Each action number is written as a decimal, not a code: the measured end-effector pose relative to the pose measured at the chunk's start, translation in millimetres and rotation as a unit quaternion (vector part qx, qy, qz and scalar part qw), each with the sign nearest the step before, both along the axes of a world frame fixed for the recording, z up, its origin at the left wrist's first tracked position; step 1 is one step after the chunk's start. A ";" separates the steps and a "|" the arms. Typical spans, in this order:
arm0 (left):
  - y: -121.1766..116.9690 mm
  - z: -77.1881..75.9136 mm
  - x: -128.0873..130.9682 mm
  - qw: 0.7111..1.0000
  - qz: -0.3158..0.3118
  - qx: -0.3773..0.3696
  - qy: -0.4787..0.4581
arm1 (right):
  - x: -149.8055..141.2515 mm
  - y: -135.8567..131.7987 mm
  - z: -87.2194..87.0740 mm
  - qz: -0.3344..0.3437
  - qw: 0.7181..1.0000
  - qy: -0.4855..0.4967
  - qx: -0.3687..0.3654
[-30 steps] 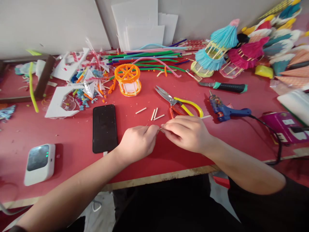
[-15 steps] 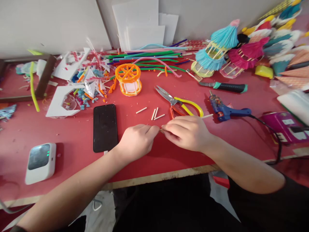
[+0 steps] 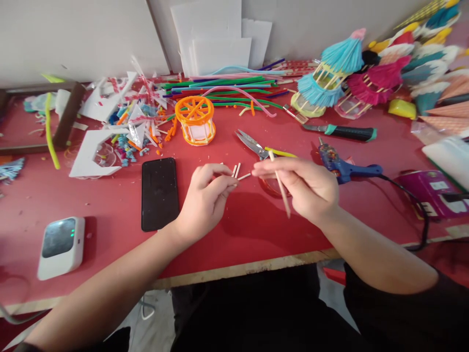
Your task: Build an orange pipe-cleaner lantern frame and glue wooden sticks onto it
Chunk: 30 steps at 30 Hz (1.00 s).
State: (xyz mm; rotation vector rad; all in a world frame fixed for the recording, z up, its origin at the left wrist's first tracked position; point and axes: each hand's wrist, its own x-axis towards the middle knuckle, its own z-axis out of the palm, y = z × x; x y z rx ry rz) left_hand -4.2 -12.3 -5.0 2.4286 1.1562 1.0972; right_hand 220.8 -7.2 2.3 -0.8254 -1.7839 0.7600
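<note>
A thin wooden stick (image 3: 282, 190) slants down from my right hand (image 3: 311, 188), pinched between the thumb and fingers. My left hand (image 3: 207, 198) has its thumb and fingers drawn together; whatever they may hold is hidden. Just beyond its fingertips lie several short cut sticks (image 3: 244, 176), partly covered by that hand. Scissors (image 3: 251, 143) with yellow and red handles rest behind my right hand, which hides much of the handles. Farther back stands a small orange-rimmed drum shape (image 3: 194, 120) with pale sticks between its two rings.
A phone (image 3: 159, 195) lies left of my left hand. At the right are a blue glue gun (image 3: 344, 168) with a black cord and a utility knife (image 3: 340, 131). Coloured fuzzy stems (image 3: 223, 88), scraps (image 3: 128, 142) and a blue paper-roofed tower (image 3: 322, 80) line the back.
My hands, together half a second ago, have moved apart. The right one has risen and turned, so the stick in it now shows. My left fingers have shifted towards the short sticks.
</note>
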 end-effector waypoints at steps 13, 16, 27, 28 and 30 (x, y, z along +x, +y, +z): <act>-2.7 2.9 0.4 0.991 0.014 -0.122 -0.056 | -11.4 6.2 -19.4 -0.045 0.992 -0.106 -0.044; -2.1 -0.4 0.7 0.992 -0.003 -0.115 -0.048 | -16.1 5.1 -23.4 -0.014 0.989 -0.146 -0.009; -2.8 -3.5 0.6 0.992 0.001 -0.124 -0.029 | -17.6 7.8 -31.8 -0.038 0.955 -0.281 0.089; -2.3 -3.5 0.3 0.992 0.005 -0.126 -0.026 | -18.0 7.8 -32.9 -0.042 0.953 -0.287 0.091; -1.2 -3.9 -0.1 0.991 0.011 -0.130 -0.020 | -18.6 7.7 -34.2 -0.040 0.952 -0.288 0.090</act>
